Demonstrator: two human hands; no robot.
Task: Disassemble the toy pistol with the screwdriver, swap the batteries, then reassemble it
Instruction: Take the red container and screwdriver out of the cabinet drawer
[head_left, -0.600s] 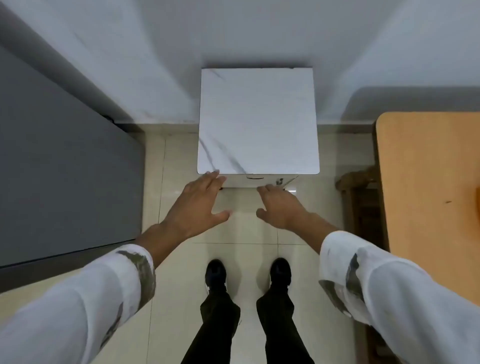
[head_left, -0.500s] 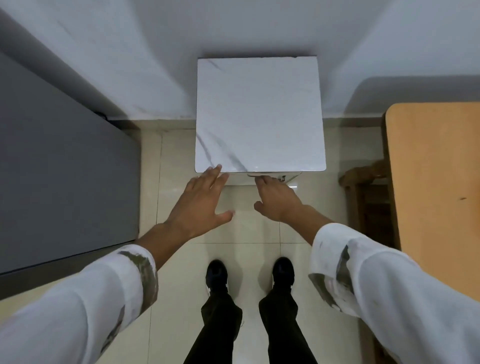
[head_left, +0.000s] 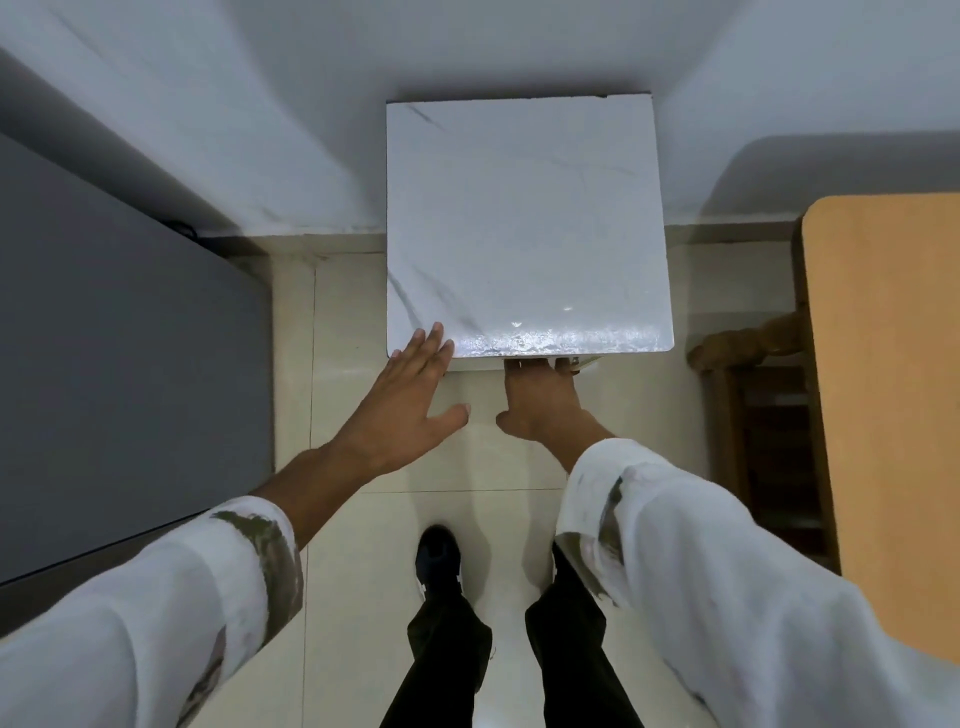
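Fingers (head_left: 427, 347) straight on left hand (head_left: 410, 395), at tabletop (head_left: 524, 223) corner; right hand (head_left: 540, 400) fingers hidden underneath.

The cabinet top (head_left: 524, 223) is white marble-look with thin grey veins, and the floor tiles (head_left: 337, 545) are glossy cream with slightly darker grout lines. The left sleeve (head_left: 156, 623) and right sleeve (head_left: 727, 571) are white with blotchy olive-grey patches near the cuffs, and the trousers (head_left: 447, 660) and shoe (head_left: 439, 561) are plain black. There's also a flat dark grey panel (head_left: 119, 338), a warm orange-tan wood tabletop (head_left: 883, 389) with a darker brown frame (head_left: 769, 441) beside it, and pale grey-white walls (head_left: 208, 104).
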